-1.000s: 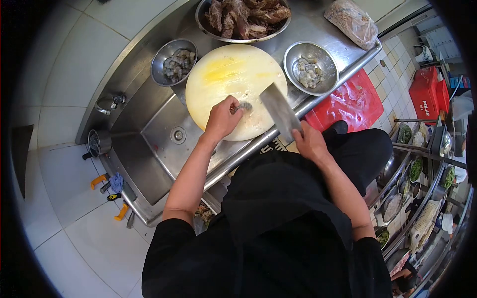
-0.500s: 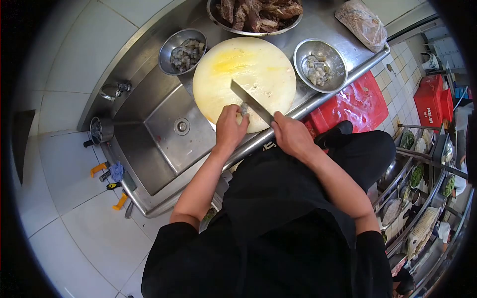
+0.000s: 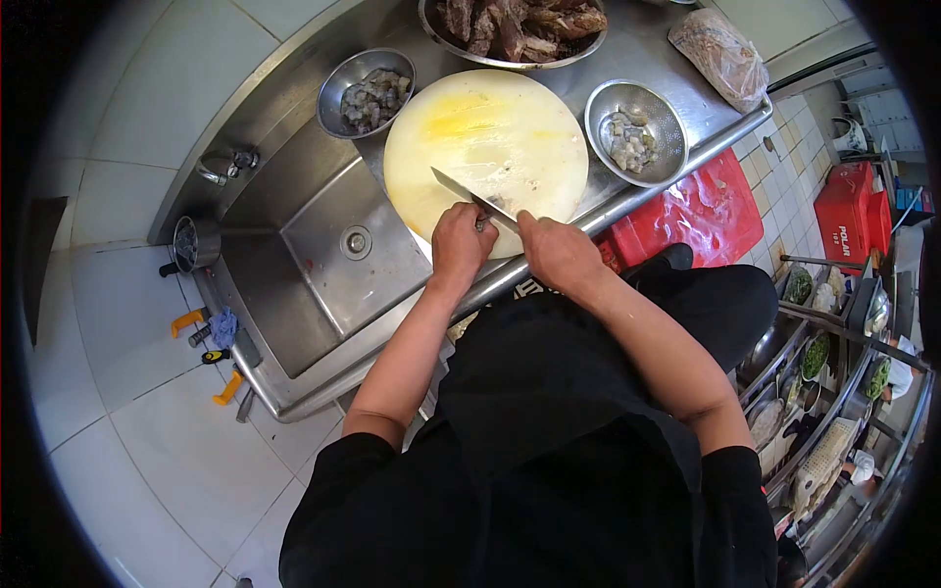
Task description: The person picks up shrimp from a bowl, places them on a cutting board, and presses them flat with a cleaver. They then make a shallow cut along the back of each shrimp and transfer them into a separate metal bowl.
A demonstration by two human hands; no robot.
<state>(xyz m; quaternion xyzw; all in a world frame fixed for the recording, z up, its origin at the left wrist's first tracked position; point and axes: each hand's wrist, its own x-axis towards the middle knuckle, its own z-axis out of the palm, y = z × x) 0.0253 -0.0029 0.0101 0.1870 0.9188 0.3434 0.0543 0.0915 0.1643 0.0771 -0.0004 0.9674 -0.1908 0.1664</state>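
My right hand (image 3: 559, 253) grips the handle of a kitchen knife (image 3: 457, 188). Its blade points up and left across a round, pale cutting board (image 3: 539, 118) with a yellow stain. Close to the blade, at the board's near edge, my left hand (image 3: 462, 240) is closed with its fingers pinched on a small grey shrimp, mostly hidden by the fingers and blade. Raw peeled shrimp (image 3: 375, 98) lie in a metal bowl (image 3: 331, 90) left of the board. More shrimp pieces (image 3: 628, 139) sit in a perforated metal bowl (image 3: 670, 147) to its right.
A large bowl (image 3: 431, 27) of dark meat stands behind the board. A bagged item (image 3: 720, 59) lies at the counter's right end. The steel sink (image 3: 323, 284) is on the left, with tools (image 3: 227, 387) beside it. Red plastic (image 3: 696, 216) lies below the counter edge.
The knife has moved left and turned flatter, its blade now close against my left fingers. My right hand has come nearer my left. The view has shifted slightly.
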